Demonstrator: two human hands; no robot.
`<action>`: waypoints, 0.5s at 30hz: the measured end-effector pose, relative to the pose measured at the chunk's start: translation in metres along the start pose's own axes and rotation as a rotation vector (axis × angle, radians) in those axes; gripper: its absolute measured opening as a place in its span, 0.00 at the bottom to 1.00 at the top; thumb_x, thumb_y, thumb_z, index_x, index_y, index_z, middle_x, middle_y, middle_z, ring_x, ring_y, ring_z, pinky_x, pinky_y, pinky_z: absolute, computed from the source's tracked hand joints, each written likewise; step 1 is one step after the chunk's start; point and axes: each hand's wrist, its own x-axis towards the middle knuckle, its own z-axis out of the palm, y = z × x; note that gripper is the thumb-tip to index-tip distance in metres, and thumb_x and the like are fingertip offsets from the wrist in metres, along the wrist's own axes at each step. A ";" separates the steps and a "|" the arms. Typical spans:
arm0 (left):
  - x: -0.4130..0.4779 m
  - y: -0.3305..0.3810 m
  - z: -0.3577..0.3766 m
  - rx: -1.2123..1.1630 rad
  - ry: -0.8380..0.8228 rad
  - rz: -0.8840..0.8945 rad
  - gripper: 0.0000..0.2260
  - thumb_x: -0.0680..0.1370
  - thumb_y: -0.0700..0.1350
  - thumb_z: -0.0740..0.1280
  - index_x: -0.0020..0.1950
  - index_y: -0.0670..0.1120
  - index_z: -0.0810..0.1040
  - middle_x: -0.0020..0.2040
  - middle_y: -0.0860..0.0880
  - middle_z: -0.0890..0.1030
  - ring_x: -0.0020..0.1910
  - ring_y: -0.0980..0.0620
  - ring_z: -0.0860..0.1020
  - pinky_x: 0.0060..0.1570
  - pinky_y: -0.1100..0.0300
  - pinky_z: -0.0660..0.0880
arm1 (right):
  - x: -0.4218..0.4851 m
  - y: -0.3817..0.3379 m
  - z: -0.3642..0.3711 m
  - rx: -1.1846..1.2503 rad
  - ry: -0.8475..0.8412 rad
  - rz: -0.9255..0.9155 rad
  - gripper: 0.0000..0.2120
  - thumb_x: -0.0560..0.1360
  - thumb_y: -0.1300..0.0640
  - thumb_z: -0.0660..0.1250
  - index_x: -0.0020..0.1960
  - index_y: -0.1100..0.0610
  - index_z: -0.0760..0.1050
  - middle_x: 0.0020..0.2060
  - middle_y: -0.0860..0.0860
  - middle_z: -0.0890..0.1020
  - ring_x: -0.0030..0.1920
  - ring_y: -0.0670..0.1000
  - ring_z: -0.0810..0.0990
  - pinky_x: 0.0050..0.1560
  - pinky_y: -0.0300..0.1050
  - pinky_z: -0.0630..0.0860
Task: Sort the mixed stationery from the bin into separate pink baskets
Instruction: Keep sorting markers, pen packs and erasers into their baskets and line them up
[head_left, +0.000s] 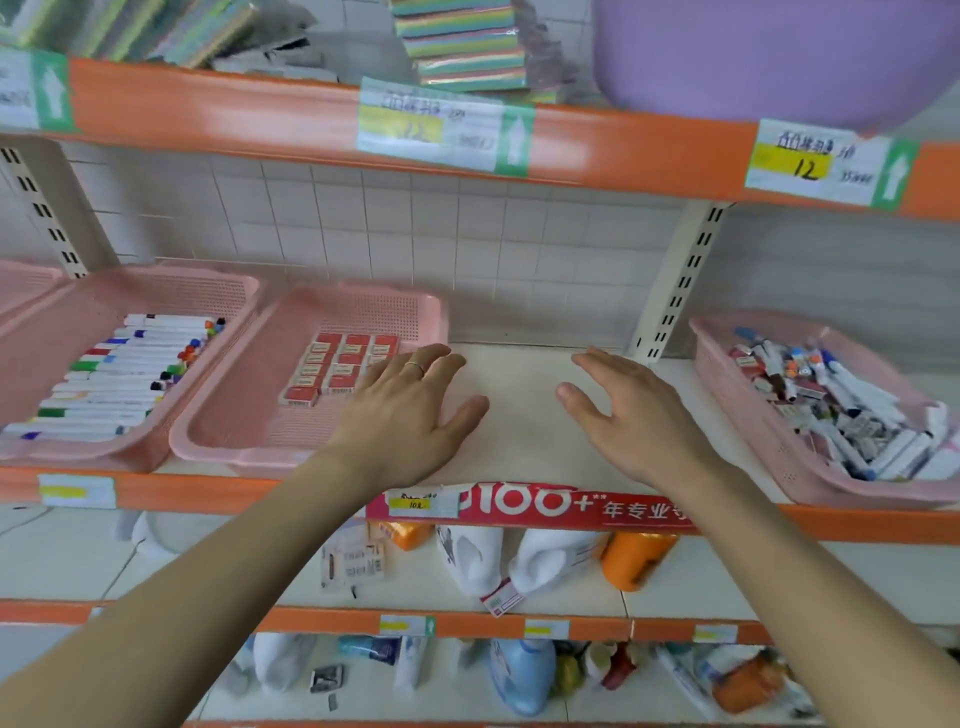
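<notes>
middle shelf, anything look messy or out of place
The right pink basket stands out: mixed stationery lies jumbled in it. Markers in the left basket and red boxes in the middle basket lie in neat rows.

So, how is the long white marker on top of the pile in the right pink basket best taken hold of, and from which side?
Probably at the middle of the long white plastic marker, from above with the right hand. It lies flat and slanted on the heap in the pink perforated plastic basket, so fingers set across its bare barrel should fit best.
</notes>
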 end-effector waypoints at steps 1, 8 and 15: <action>0.004 0.002 0.002 -0.007 -0.002 0.019 0.33 0.78 0.67 0.46 0.77 0.52 0.65 0.78 0.51 0.65 0.75 0.46 0.64 0.75 0.47 0.57 | 0.000 0.003 0.000 -0.003 0.001 0.011 0.28 0.81 0.39 0.54 0.77 0.51 0.62 0.77 0.49 0.63 0.76 0.49 0.60 0.74 0.46 0.56; 0.028 0.023 0.021 -0.028 -0.043 0.086 0.33 0.77 0.67 0.47 0.76 0.52 0.65 0.78 0.51 0.65 0.75 0.46 0.64 0.75 0.48 0.58 | 0.007 0.036 -0.010 -0.012 0.015 0.079 0.27 0.81 0.40 0.54 0.77 0.51 0.63 0.77 0.49 0.64 0.76 0.51 0.62 0.75 0.50 0.59; 0.057 0.065 0.037 -0.033 -0.049 0.082 0.33 0.77 0.68 0.47 0.76 0.51 0.65 0.78 0.51 0.64 0.75 0.46 0.65 0.75 0.48 0.59 | 0.018 0.090 -0.027 -0.013 0.045 0.092 0.26 0.82 0.41 0.56 0.76 0.52 0.65 0.75 0.50 0.67 0.74 0.53 0.65 0.71 0.48 0.62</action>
